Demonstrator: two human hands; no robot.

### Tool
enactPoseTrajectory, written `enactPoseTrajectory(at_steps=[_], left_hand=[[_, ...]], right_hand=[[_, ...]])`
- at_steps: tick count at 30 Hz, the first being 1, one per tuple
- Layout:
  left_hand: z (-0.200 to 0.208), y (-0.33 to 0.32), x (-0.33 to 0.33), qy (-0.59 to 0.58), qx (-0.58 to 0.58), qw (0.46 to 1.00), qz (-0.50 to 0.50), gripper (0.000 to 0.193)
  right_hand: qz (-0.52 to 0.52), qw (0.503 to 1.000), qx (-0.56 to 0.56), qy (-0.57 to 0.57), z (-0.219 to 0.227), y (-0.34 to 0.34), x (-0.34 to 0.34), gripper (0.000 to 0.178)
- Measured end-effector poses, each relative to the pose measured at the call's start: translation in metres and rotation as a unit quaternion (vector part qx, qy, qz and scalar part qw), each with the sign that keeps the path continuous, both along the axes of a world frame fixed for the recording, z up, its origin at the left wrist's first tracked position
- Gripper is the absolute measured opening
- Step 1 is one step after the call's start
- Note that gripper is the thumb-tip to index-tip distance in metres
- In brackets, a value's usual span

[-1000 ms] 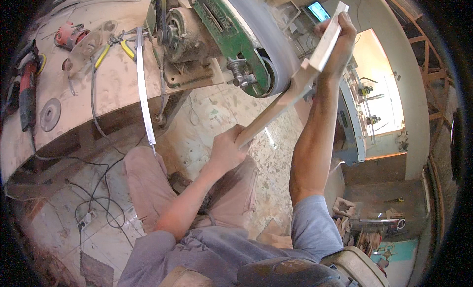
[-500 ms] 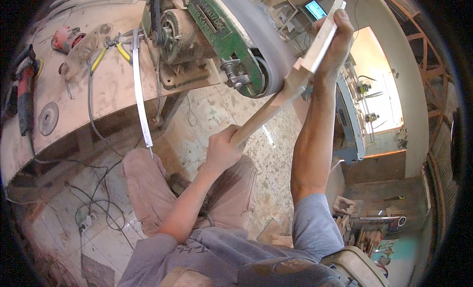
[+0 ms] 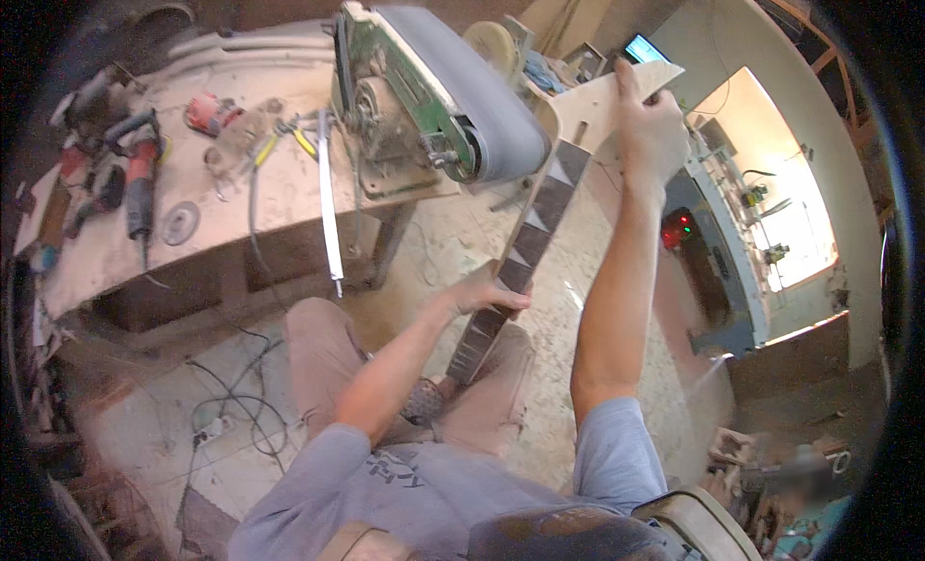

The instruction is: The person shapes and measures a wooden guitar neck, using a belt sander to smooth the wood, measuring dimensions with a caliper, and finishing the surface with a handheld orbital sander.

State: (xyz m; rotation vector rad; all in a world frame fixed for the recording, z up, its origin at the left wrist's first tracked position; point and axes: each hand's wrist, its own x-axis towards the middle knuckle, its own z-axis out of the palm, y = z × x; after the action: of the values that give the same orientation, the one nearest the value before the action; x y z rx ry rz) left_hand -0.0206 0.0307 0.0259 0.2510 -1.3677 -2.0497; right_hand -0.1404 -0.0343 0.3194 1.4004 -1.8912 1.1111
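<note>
I hold a guitar neck (image 3: 533,241) slantwise, its dark fretboard with pale pointed inlays facing up toward me. My left hand (image 3: 487,293) is closed round the neck's lower half, thumb across the fretboard. At the upper end, my right hand (image 3: 652,142) grips the pale, pointed headstock (image 3: 593,108) by its right edge. Left of the headstock stands a green belt sander (image 3: 397,74) with a wide grey belt (image 3: 472,79). The headstock's left corner is right by the belt's rounded end; I cannot tell whether they touch.
A dusty workbench (image 3: 207,228) on the left carries a red-and-black angle grinder (image 3: 142,175), a grey disc (image 3: 180,223), yellow-handled pliers (image 3: 289,137) and a metal strip (image 3: 330,204) overhanging the edge. Cables (image 3: 236,407) lie on the floor. A grey machine (image 3: 718,248) stands at right.
The guitar neck has turned so its fretboard faces up; before, it was edge-on against the sander's belt. My right hand has moved down slightly, and my view has shifted.
</note>
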Motion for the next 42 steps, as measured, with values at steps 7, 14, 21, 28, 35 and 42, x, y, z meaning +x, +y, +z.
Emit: enactPoseTrajectory(at_steps=[7, 14, 21, 28, 35, 42], left_hand=[[0.089, 0.050, -0.028, -0.225, -0.130, 0.882, 0.394, 0.053], [0.130, 0.082, -0.081, -0.203, -0.377, 0.820, 0.379, 0.075], [0.163, 0.083, -0.072, -0.163, -0.469, 0.800, 0.338, 0.061], [0.256, 0.073, -0.036, -0.135, -0.722, 0.547, 0.403, 0.060], [0.259, 0.085, -0.022, -0.367, -0.705, 0.477, 0.375, 0.090], [0.156, 0.100, 0.010, -0.387, -0.402, 0.754, 0.347, 0.061]], right_hand=[[0.387, 0.827, -0.068, -0.403, -0.071, 0.087, -0.091, 0.060], [0.366, 0.821, -0.032, -0.437, -0.118, 0.133, -0.083, 0.043], [0.305, 0.881, -0.021, -0.360, -0.107, 0.177, -0.132, 0.044], [0.245, 0.901, 0.027, -0.356, -0.085, 0.235, -0.141, 0.046], [0.225, 0.921, 0.312, -0.063, -0.024, 0.268, -0.178, 0.061], [0.147, 0.856, 0.370, 0.330, 0.046, 0.250, -0.118, 0.060]])
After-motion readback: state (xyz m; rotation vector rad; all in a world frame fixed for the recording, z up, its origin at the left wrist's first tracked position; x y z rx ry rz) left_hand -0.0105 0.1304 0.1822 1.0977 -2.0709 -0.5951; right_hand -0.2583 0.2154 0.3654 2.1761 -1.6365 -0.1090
